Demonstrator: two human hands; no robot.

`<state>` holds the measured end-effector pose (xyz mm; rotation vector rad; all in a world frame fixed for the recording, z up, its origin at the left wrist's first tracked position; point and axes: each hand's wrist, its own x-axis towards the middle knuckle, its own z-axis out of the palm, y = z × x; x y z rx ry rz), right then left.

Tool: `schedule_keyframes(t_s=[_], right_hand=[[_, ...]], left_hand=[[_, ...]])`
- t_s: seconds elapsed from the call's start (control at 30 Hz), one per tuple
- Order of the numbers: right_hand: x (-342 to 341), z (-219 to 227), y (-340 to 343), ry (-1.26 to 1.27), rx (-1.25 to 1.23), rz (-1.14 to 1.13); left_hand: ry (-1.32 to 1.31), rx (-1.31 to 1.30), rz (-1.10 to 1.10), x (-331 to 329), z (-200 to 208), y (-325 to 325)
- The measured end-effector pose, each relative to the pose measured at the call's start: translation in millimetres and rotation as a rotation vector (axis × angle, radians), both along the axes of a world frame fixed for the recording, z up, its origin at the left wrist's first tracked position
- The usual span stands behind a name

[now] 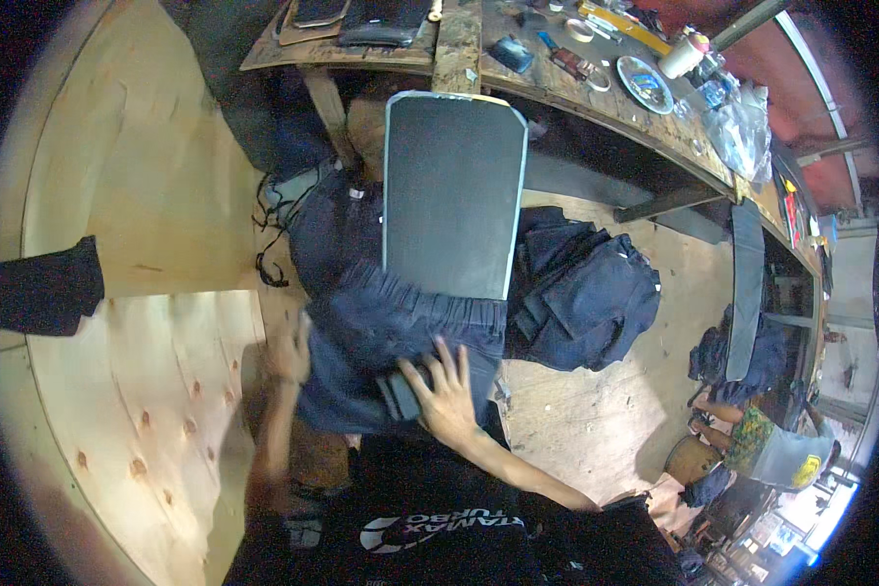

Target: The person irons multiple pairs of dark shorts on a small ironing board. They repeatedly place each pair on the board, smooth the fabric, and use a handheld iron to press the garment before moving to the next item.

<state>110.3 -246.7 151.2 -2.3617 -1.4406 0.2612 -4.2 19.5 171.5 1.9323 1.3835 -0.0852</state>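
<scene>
Dark navy shorts or trousers with a gathered elastic waistband (420,376) hang over the near end of a long dark board (454,186) with a pale edge. The board sticks out toward me from the bench. My right hand (447,391) lies on the cloth with its fingers spread. Just left of its fingers is a small dark grey piece with layered edges (397,393); I cannot tell whether it is folded cloth or a pad. At the garment's left edge is my left hand (289,347), blurred by motion, its fingers hard to make out.
A pile of dark folded garments (591,293) sits right of the board, and more dark cloth (337,225) to its left. The wooden bench (596,88) holds tape rolls, a plate (645,84) and plastic bags. At far right another person (776,449) bends near a second board (747,293).
</scene>
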Motion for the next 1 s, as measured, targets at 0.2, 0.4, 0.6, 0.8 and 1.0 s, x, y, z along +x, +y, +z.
schedule_keyframes(t_s=[0.2, 0.4, 0.6, 0.8, 1.0], right_hand=[[14.9, -11.4, -11.7, 0.093, 0.123, -0.371], [175.1, -70.3, 31.2, -0.119, 0.412, -0.380], [274.9, -25.7, 112.8, -0.075, 0.474, -0.672], [124.7, 12.2, 107.4, 0.626, 0.254, 0.113], [146.7, -37.8, 129.0, 0.555, 0.151, -0.160]], left_hand=[[-0.412, 0.436, -1.045, 27.8, -34.4, -35.5], [-0.060, 0.510, -1.085, 201.5, -26.3, -7.5], [-0.408, 0.660, -1.046, 337.1, -64.8, 52.5], [-0.596, 0.710, -1.235, 372.4, -60.4, 58.1], [-0.421, 0.536, -1.269, 391.8, -61.4, 63.0]])
